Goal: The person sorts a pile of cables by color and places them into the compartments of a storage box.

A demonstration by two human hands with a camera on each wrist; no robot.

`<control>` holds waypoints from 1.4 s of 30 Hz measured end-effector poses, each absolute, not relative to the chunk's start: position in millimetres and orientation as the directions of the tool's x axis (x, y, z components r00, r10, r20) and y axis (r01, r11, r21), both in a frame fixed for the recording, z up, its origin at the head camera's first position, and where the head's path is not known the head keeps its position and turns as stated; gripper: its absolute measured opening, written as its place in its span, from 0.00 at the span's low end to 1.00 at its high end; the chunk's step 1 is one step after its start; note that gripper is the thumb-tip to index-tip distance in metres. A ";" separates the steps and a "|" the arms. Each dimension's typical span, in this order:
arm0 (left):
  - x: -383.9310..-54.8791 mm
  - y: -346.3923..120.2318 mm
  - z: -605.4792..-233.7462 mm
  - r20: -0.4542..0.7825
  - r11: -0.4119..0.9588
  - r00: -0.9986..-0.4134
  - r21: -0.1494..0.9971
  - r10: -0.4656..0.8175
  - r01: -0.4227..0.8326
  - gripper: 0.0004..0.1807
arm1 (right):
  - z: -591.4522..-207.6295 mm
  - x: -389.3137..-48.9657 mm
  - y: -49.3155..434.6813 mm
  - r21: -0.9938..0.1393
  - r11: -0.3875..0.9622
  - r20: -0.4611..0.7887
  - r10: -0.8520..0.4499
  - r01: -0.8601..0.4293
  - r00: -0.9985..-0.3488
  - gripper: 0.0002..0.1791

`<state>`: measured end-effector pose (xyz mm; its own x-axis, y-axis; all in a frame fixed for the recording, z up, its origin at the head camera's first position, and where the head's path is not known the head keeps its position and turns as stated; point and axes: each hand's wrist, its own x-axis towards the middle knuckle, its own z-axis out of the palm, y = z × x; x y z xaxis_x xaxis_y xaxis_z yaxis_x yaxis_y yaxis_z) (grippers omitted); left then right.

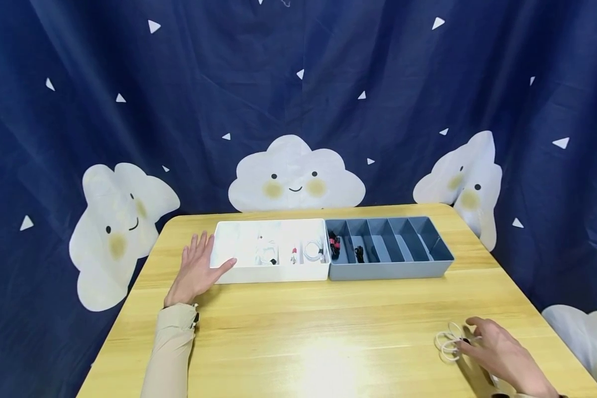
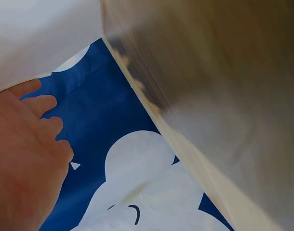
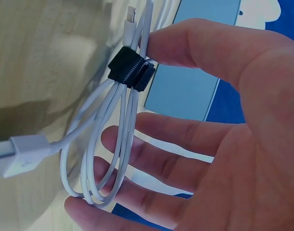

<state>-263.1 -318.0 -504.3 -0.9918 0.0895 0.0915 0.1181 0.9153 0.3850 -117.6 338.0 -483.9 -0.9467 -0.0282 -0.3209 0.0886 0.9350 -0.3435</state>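
A coiled white USB charging cable (image 3: 123,120), bundled by a black strap (image 3: 131,68), is held in my right hand (image 1: 504,354) near the table's front right. In the right wrist view, the thumb presses by the strap and the other fingers lie behind the loops; the white USB plug (image 3: 26,155) sticks out to the left. My left hand (image 1: 196,271) rests at the left end of the white divided box (image 1: 273,275), fingers spread, thumb over its front rim. Inside that box lie white cables (image 1: 312,251) and a small red-tipped item (image 1: 294,254).
A blue-grey divided box (image 1: 393,271) stands against the white box's right side. Its left compartments hold a black-and-red cable bundle (image 1: 334,246) and a black cable (image 1: 359,254). A dark blue curtain (image 1: 298,105) with clouds hangs behind the wooden table (image 1: 258,337).
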 end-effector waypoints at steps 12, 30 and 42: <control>-262.7 -316.5 -503.1 0.114 0.925 -0.989 0.359 0.092 0.127 0.62 | -479.4 -121.2 328.6 -0.368 0.930 -0.230 -0.083 0.007 -0.970 0.38; -261.8 -315.8 -500.0 0.102 0.921 -0.990 0.369 0.093 0.124 0.62 | -467.2 -129.4 316.5 -0.362 0.930 -0.133 -0.126 -0.070 -0.983 0.36; -261.5 -314.9 -499.5 0.098 0.923 -0.992 0.367 0.085 0.115 0.62 | -459.2 -137.1 306.8 -0.374 0.916 -0.044 -0.172 -0.143 -0.984 0.35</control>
